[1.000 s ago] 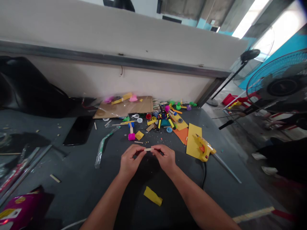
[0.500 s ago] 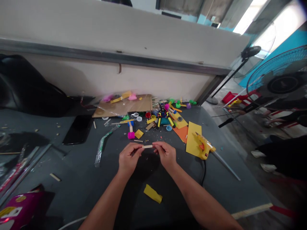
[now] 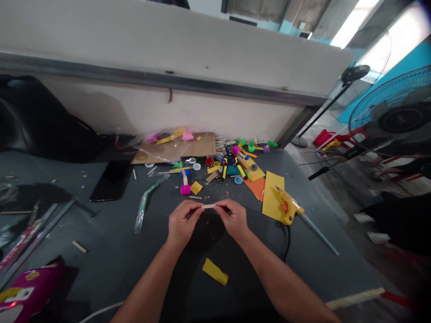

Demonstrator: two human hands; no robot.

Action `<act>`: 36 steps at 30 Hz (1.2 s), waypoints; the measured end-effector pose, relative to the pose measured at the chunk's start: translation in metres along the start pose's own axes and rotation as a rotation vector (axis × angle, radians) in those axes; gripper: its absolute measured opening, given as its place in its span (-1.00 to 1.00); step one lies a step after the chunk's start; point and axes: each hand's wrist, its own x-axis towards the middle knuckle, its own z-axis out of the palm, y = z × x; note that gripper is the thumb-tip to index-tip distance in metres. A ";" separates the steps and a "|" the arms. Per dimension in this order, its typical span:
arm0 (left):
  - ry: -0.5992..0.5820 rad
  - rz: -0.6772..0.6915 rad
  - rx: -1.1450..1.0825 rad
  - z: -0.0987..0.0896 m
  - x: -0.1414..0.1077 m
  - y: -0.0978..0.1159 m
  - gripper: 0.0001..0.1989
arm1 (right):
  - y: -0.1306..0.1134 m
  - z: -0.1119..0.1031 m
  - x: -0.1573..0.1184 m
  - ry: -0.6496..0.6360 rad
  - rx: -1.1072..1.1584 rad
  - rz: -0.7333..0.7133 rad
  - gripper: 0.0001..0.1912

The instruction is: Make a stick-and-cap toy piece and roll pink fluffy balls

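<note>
A short pale wooden stick [image 3: 208,206] is stretched level between my two hands over the middle of the table. My left hand [image 3: 183,220] pinches its left end between thumb and fingers. At the other end, my right hand [image 3: 232,217] grips it in the same way. Beyond the hands stand a pink and blue piece joined by a stick [image 3: 185,181] and a small yellow square [image 3: 196,187]. A strip of yellow paper [image 3: 215,272] lies nearer to me, between my forearms.
To the right, a yellow glue gun [image 3: 288,206] with a clear glue stick rests on yellow paper [image 3: 269,190]. Pliers [image 3: 232,163] and bottle caps lie at the back near cardboard [image 3: 175,150]. A phone [image 3: 111,181] and a wrapped straw [image 3: 144,199] are to the left.
My right hand has closed more firmly on the stick's right end, so less of the stick shows between the hands. The view has shifted slightly.
</note>
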 end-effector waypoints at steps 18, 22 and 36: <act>-0.017 0.063 0.031 0.000 0.002 0.002 -0.93 | 0.006 0.002 -0.003 -0.017 -0.045 -0.041 -0.85; -0.017 0.067 0.018 0.000 0.003 0.002 -0.93 | 0.006 0.002 -0.003 -0.023 -0.043 -0.035 -0.84; 0.055 -0.319 -0.410 0.009 0.005 0.005 -0.75 | 0.001 0.007 -0.003 -0.038 -0.095 -0.063 -0.87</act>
